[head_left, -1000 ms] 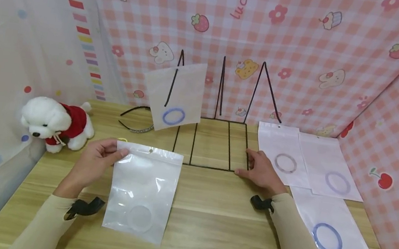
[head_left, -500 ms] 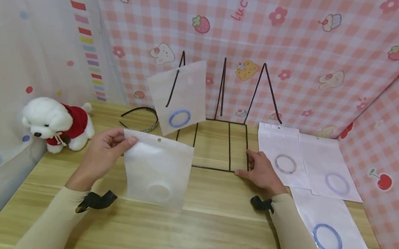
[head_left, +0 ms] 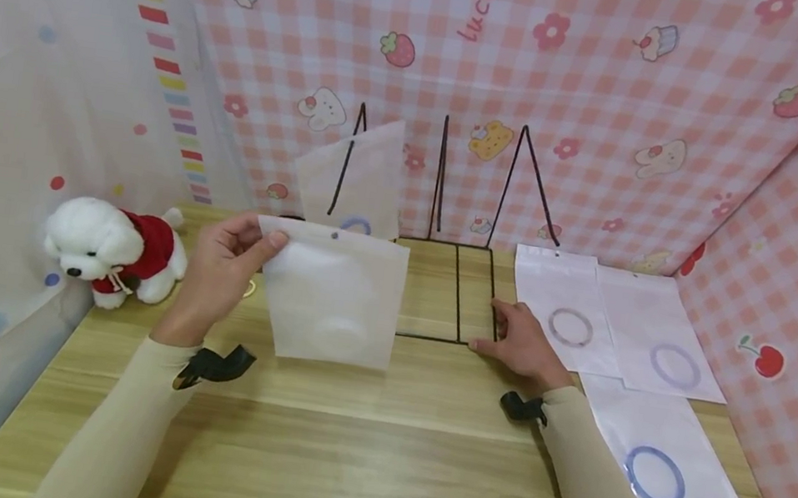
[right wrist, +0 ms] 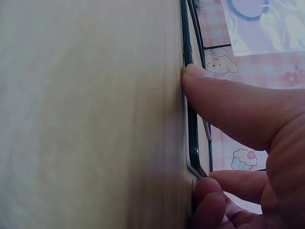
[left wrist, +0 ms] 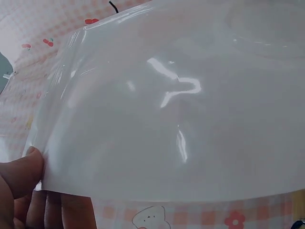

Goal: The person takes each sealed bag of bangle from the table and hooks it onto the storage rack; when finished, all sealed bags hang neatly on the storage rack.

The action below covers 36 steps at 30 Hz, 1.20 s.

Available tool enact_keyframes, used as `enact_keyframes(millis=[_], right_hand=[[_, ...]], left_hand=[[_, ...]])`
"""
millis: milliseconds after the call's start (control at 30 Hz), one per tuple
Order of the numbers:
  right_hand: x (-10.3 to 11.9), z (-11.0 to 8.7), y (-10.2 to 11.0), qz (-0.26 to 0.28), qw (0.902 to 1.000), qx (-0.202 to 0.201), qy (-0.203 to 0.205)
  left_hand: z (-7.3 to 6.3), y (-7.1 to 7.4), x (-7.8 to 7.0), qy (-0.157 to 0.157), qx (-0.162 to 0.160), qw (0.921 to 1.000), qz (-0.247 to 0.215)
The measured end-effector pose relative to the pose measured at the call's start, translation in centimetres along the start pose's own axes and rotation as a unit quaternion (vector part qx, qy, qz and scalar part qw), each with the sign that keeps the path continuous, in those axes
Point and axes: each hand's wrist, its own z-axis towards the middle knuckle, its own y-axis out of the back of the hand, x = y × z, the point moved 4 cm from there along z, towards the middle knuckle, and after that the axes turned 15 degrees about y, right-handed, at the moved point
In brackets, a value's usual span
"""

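My left hand (head_left: 217, 276) pinches the top left corner of a white zip pouch (head_left: 339, 300) between thumb and fingers. The pouch hangs over the table, its punched hole near the top edge; a faint round shape shows through it in the left wrist view. Behind it stands a black wire display rack (head_left: 461, 299) with upright hooks. Another white pouch (head_left: 372, 166) hangs on the rack's left hook, its blue ring partly covered by the held pouch. My right hand (head_left: 526, 341) grips the front right corner of the rack's base, thumb on the wire in the right wrist view.
Three pouches with rings, such as the front one (head_left: 697, 482), lie at the right. A white plush dog (head_left: 101, 235) in red sits at the left. A small yellow ring (head_left: 250, 289) lies behind the left hand. Checked cloth (head_left: 605, 66) backs the table.
My left hand has carried the pouch up, rightward and toward the rack, so it now covers the lower hanging pouch and the headband. The hanging pouch has turned slightly. My right hand stays put.
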Motion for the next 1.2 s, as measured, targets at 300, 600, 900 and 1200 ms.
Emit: enact_keyframes(millis=[300, 600, 900, 1200], right_hand=[[0.1, -0.1, 0.1, -0.001, 1.0000, 0.001, 0.000], [0.0, -0.1, -0.1, -0.002, 1.0000, -0.001, 0.003], [0.0, -0.1, 0.0, -0.003, 1.0000, -0.007, 0.005], [0.3, -0.2, 0.0, -0.005, 0.9999, -0.009, 0.006]], left_hand=[[1.2, 0.2, -1.0, -0.010, -0.021, 0.9991, -0.035], [2.3, 0.6, -0.3, -0.001, -0.033, 0.9989, -0.032], [3.7, 0.2, -0.2, 0.006, -0.054, 0.9983, -0.020], [5.3, -0.3, -0.1, 0.014, -0.051, 0.9973, -0.050]])
